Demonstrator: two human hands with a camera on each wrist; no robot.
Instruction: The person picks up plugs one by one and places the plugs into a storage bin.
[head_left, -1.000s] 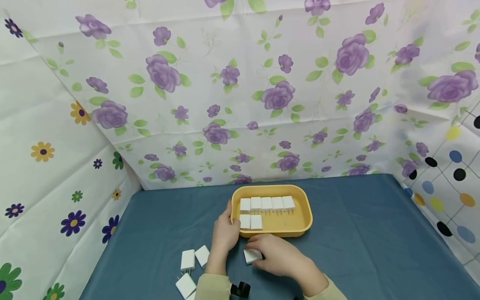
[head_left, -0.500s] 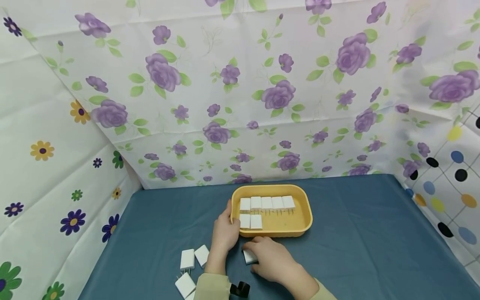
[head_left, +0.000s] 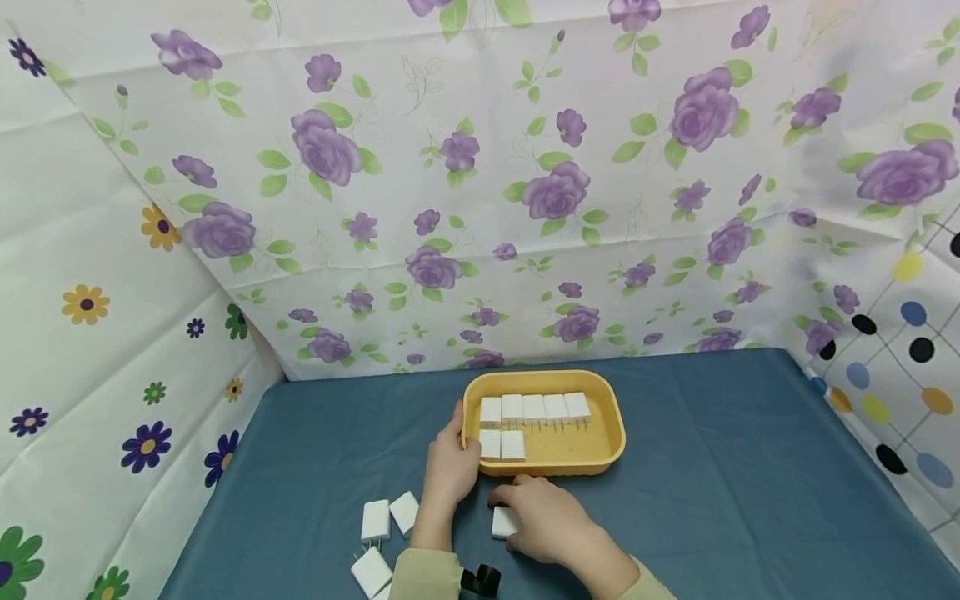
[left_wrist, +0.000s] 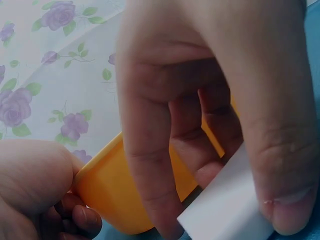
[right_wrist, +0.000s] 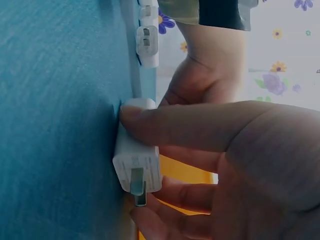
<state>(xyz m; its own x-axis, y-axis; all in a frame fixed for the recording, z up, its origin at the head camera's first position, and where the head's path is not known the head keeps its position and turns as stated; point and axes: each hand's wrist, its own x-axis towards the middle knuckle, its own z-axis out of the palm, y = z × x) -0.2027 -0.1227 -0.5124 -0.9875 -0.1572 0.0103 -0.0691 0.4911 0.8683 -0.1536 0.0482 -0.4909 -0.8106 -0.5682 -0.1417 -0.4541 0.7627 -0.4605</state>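
My left hand (head_left: 450, 468) grips the left rim of a yellow tray (head_left: 609, 457), thumb on the near-left corner. Close in front of the tray, my right hand (head_left: 551, 521) pinches a white plug charger (head_left: 505, 522) between thumb and fingers, low at the blue cloth. In the right wrist view, the thumb lies on the charger (right_wrist: 137, 162) and its metal prongs (right_wrist: 137, 184) stick out at one end. Both hands show in the left wrist view: the left hand (left_wrist: 37, 185) at the tray, the right hand (left_wrist: 195, 100) in front, partly covering the white charger (left_wrist: 225, 205).
Inside the tray stand white chargers (head_left: 533, 407) in a back row of several, with two (head_left: 513, 445) at the front left. More loose chargers (head_left: 376, 521) lie left of my left forearm, some partly hidden. Flowered sheets (head_left: 450, 208) wall the blue table (head_left: 735, 483).
My right hand has shifted slightly down and regripped, and the charger under it has turned straighter and moved a little nearer me. The left hand and tray stay put.
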